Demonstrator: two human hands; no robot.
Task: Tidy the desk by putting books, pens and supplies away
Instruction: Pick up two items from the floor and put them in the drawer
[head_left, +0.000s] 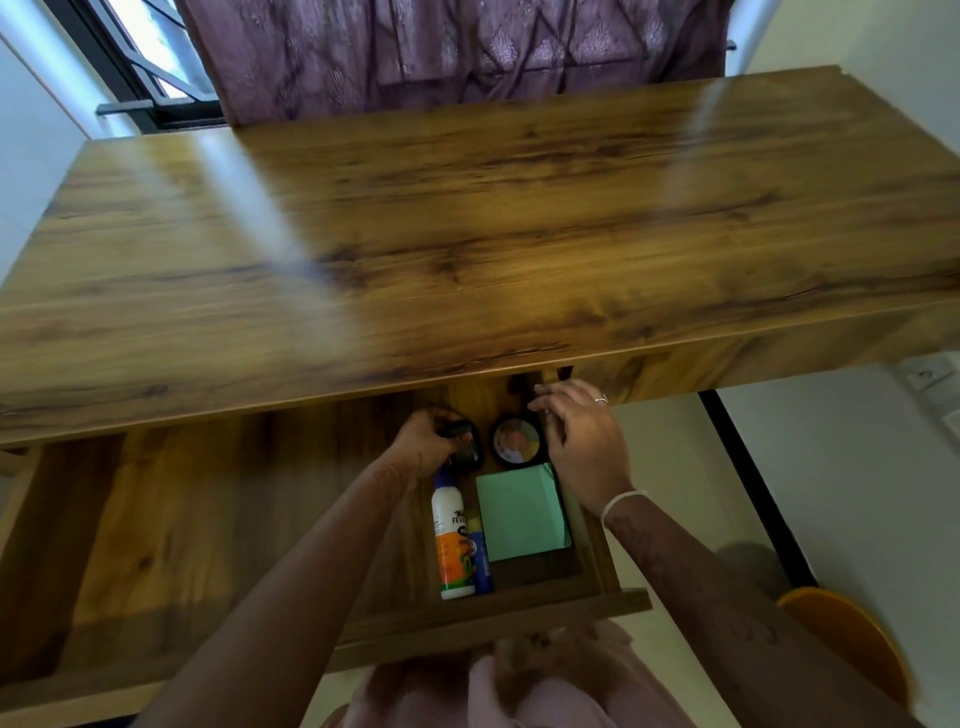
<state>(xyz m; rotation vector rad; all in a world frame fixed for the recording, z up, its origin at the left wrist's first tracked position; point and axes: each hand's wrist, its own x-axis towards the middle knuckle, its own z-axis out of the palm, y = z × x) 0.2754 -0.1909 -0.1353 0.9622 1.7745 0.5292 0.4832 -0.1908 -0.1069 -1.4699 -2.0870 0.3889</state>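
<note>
Left hand (428, 441) grips object (466, 453), right hand (584, 447) relaxed

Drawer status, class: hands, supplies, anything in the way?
Left hand grips black item; right hand open over drawer. Glue bottle, green pad inside. Nothing blocking.

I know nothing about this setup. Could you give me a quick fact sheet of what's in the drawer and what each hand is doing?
place: open drawer under a wooden desk
in drawer: glue bottle, blue stick, green notepad, round tin
left hand: grips a black object toward the drawer's back
right hand: fingers relaxed, over the drawer's right side, holding nothing
black object's identity: too dark to tell
</note>
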